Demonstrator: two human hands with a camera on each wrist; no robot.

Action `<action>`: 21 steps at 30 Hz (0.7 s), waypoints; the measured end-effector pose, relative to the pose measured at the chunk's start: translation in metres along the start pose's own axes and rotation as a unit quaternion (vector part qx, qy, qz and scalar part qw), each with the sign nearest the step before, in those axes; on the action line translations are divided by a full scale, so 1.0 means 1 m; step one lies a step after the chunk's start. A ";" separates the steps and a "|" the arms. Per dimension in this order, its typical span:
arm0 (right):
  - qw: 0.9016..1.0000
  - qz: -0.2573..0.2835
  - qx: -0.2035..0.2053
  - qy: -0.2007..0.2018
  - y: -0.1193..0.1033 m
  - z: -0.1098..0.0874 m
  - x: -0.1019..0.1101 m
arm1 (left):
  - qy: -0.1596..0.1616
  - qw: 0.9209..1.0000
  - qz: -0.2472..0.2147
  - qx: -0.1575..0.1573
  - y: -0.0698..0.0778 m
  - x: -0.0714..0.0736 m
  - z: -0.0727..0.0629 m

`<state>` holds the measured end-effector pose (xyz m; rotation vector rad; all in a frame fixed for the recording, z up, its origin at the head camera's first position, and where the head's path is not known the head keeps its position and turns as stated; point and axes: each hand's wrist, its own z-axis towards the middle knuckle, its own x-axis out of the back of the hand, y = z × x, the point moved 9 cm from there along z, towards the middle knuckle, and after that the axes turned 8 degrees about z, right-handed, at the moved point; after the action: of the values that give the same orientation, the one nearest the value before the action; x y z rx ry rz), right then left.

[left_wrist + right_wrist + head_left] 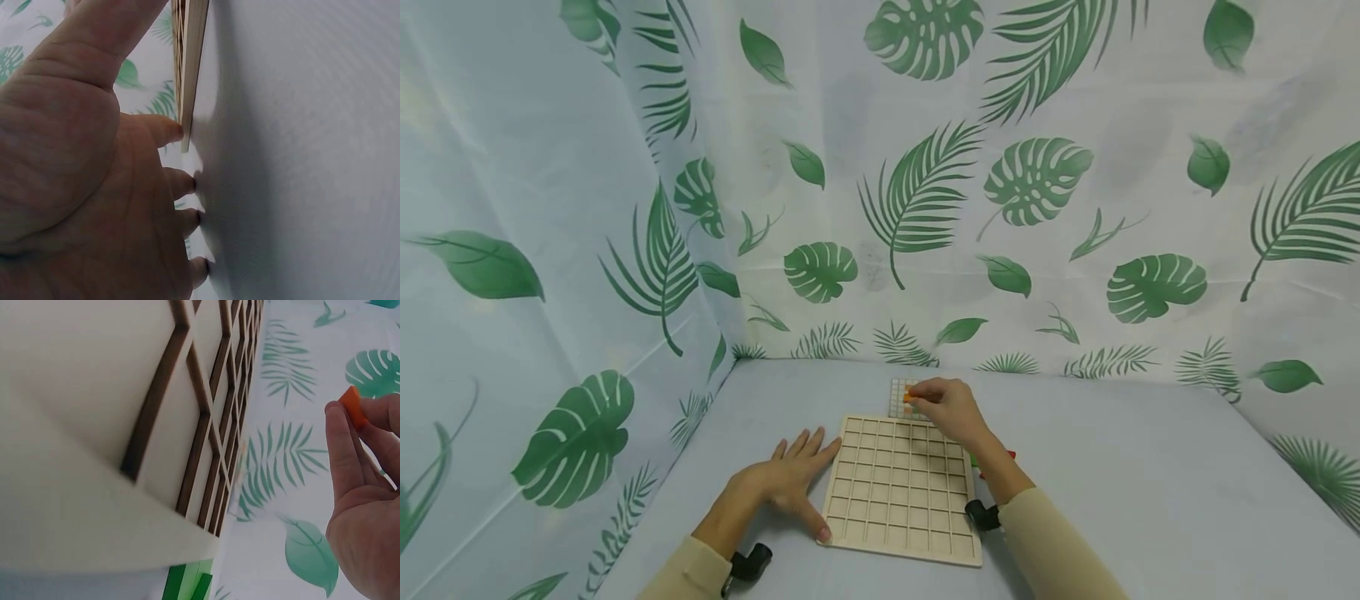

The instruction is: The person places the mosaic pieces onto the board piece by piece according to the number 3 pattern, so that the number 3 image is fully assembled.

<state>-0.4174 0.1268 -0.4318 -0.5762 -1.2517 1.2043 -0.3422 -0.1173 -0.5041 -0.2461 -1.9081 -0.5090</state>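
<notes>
A pale wooden grid board lies on the table, divided into square cells by raised ridges. My left hand rests spread at its left side, with the thumb at the near left corner and the index fingertip touching the edge in the left wrist view. Over the far edge, my right hand pinches a small orange piece between thumb and fingers. Beneath that hand is a small printed grid card with coloured squares, partly covered by the fingers.
Green pieces and a red piece lie by the board's right edge, partly hidden behind the right forearm. A white curtain with green leaf prints hangs behind and to the left of the pale table.
</notes>
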 end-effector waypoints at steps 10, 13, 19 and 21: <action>0.996 -0.001 -0.011 -0.093 0.010 0.000 -0.030 | 0.001 1.000 0.001 -0.001 0.001 0.001 0.000; 0.994 -0.001 -0.006 -0.113 0.012 -0.002 -0.035 | 0.000 1.000 0.006 0.001 0.001 0.001 -0.001; 0.992 0.013 -0.016 -0.125 0.016 -0.001 -0.041 | 0.001 1.000 0.008 0.004 0.002 0.002 -0.002; 0.991 0.014 -0.027 -0.128 0.019 -0.001 -0.042 | 0.000 1.000 0.008 0.003 0.002 0.002 -0.003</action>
<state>-0.4178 0.0951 -0.4659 -0.4915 -1.5002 1.3009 -0.3399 -0.1170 -0.5004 -0.2572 -1.9051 -0.4934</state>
